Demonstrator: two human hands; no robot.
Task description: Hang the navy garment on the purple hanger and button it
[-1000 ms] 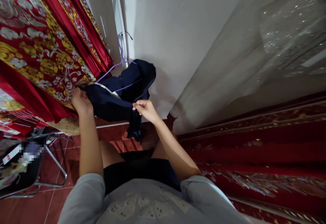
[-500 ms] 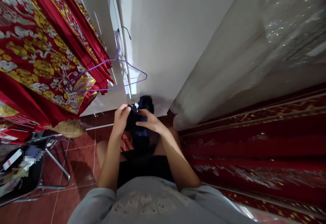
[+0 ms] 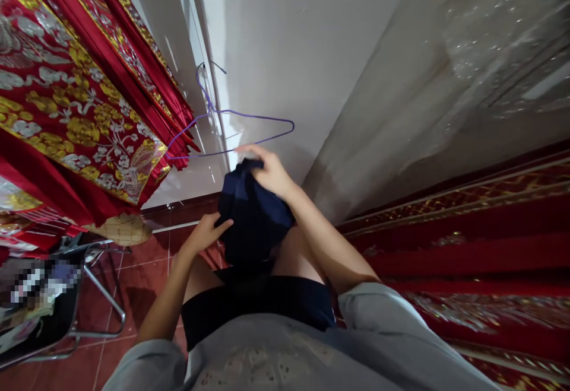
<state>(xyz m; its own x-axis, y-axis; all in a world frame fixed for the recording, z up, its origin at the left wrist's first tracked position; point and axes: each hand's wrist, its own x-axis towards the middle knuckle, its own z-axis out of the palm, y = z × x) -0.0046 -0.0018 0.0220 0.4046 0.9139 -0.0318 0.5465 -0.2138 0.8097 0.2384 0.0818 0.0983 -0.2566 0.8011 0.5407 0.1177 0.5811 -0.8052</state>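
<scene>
A dark navy garment (image 3: 253, 219), its kind not clear, hangs between my two hands in front of my knees. My right hand (image 3: 271, 171) grips its upper edge, close under the bottom bar of a purple wire hanger (image 3: 249, 114). Lower down on the left, my left hand (image 3: 208, 232) holds the garment's side, thumb on the near face and fingers partly hidden behind the cloth. The hanger hangs bare by its hook at the white door edge, tilted.
Red embroidered cloth (image 3: 89, 100) with gold and silver flowers hangs at the left. Below it stands a metal-framed chair (image 3: 104, 293) with things on its seat. Plastic-covered pale fabric (image 3: 401, 94) and red drapery (image 3: 467, 254) fill the right side. The floor is red tile (image 3: 133, 308).
My right hand has moved up toward the hanger with the garment's top edge. My left hand has dropped lower, and the garment is spread wider. The hanger has swung to the right.
</scene>
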